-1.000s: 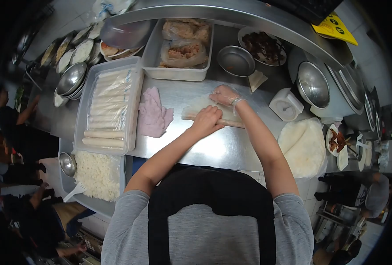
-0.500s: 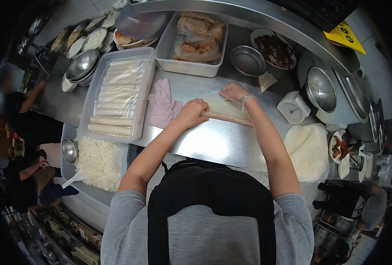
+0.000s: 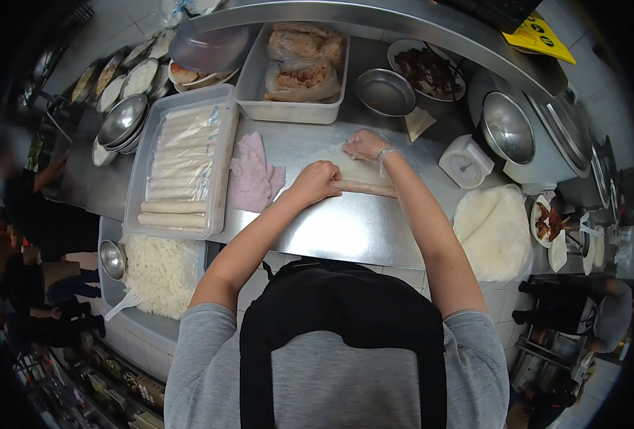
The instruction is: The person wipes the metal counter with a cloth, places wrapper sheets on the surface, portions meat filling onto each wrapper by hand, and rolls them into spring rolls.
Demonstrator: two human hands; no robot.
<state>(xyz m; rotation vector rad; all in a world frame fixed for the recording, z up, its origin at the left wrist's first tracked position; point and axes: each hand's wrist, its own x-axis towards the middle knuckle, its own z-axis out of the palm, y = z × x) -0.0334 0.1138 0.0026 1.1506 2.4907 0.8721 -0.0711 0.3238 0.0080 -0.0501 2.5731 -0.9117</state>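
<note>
On the steel counter a long, thin filled roll (image 3: pixel 368 189) lies across the near edge of a pale wrapper sheet (image 3: pixel 345 159). Curled over the roll's left end are the fingers of my left hand (image 3: pixel 318 181). My right hand (image 3: pixel 366 146), in a clear plastic glove, rests on the far part of the sheet with its fingers bent in; what they hold, if anything, is hidden. My right forearm covers the roll's right end. A pink cloth (image 3: pixel 253 175) lies left of my left hand.
A clear tub of finished rolls (image 3: pixel 230 136) stands left, above a bin of white shreds (image 3: pixel 161 279). Farther back are a filling tub (image 3: pixel 292 113) and a metal bowl (image 3: pixel 385 93). A scale (image 3: pixel 466 163) and stacked wrappers (image 3: pixel 494 236) sit right. Several people stand around.
The whole view has shifted slightly, so the counter items appear farther left. Both hands stay at the roll and sheet, with only small movement. People at the left have moved.
</note>
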